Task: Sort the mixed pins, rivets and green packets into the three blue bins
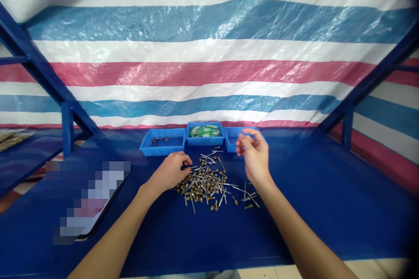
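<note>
A loose pile of brass-coloured bolts (206, 183) mixed with thin silver pins that look like blind rivets (193, 205) lies on the blue table. At the pile's left edge is my left hand (172, 169), its fingers curled in towards the thumb; what they hold, if anything, is hidden. My right hand (257, 157) is raised in front of the right blue bin (231, 133), partly covering it. Its fingers are bent but apart, with nothing visible between them. The left blue bin (147, 150) has a few bolts (159, 140) in it.
The middle blue bin (205, 141) holds green-and-white packets (204, 131). A phone-like slab (104, 196), partly pixelated, lies on the table (209, 239) at left. Blue frame posts (67, 128) stand at both sides, before a striped sheet (209, 74).
</note>
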Demonstrator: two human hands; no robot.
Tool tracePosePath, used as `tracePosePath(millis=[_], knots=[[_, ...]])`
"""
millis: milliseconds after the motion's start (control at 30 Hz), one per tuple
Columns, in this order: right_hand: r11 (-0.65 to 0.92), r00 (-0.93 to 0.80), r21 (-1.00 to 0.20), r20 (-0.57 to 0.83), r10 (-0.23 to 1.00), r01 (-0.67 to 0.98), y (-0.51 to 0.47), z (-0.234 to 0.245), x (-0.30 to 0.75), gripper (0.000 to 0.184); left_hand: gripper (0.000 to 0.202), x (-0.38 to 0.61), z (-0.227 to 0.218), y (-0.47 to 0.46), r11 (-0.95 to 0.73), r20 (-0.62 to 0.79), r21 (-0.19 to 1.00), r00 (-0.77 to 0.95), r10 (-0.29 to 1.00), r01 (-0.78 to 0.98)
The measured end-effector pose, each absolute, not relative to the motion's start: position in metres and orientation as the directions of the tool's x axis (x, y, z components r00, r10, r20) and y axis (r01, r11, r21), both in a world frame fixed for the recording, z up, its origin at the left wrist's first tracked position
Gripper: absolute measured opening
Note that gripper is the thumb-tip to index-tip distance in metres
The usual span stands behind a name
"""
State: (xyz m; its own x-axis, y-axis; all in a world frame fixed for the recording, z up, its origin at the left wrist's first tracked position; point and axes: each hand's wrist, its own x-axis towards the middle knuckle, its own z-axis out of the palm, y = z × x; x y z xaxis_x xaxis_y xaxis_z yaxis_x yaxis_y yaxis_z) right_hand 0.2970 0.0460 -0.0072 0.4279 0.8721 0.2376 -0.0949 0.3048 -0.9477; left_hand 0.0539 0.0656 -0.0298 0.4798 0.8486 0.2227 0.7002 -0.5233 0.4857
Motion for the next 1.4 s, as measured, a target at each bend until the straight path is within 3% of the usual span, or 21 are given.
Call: tracePosePath(millis=[133, 300, 500, 600, 867, 1000, 1400], knots=[[0.24, 0.18, -0.971, 0.236, 0.955, 0.002, 0.044, -0.019, 0.283, 0.018, 0.013, 0.054, -0.031, 0.067, -0.529, 0.201, 0.486, 0.5, 0.843, 0.696], [0.362, -0.079, -0.879, 0.356, 0.931, 0.309, 0.036, -0.027, 0.268, 0.01, 0.016, 0.057, -0.025, 0.064, -0.558, 0.238, 0.434, 0.508, 0.828, 0.707], [0.403, -0.243, -0.798, 0.325, 0.914, 0.449, 0.03, -0.027, 0.262, 0.028, 0.014, 0.069, -0.009, 0.053, -0.616, 0.341, 0.543, 0.521, 0.782, 0.57], [0.357, -0.225, -0.832, 0.285, 0.932, 0.424, 0.032, -0.029, 0.264, 0.039, 0.009, 0.074, -0.007, 0.049, -0.63, 0.409, 0.598, 0.487, 0.772, 0.497], [0.081, -0.315, -0.991, 0.043, 0.948, 0.105, 0.034, -0.024, 0.264, 0.036, 0.01, 0.078, -0.012, 0.048, -0.525, 0.413, 0.77, 0.344, 0.843, 0.362], [0.091, -0.308, -0.995, 0.073, 0.949, 0.043, 0.034, -0.023, 0.265, 0.034, 0.014, 0.078, -0.015, 0.05, -0.489, 0.394, 0.808, 0.315, 0.864, 0.33], [0.196, -0.213, -0.978, 0.176, 0.961, 0.077, 0.039, -0.028, 0.273, 0.02, 0.015, 0.077, -0.017, 0.051, -0.471, 0.375, 0.82, 0.315, 0.872, 0.326]])
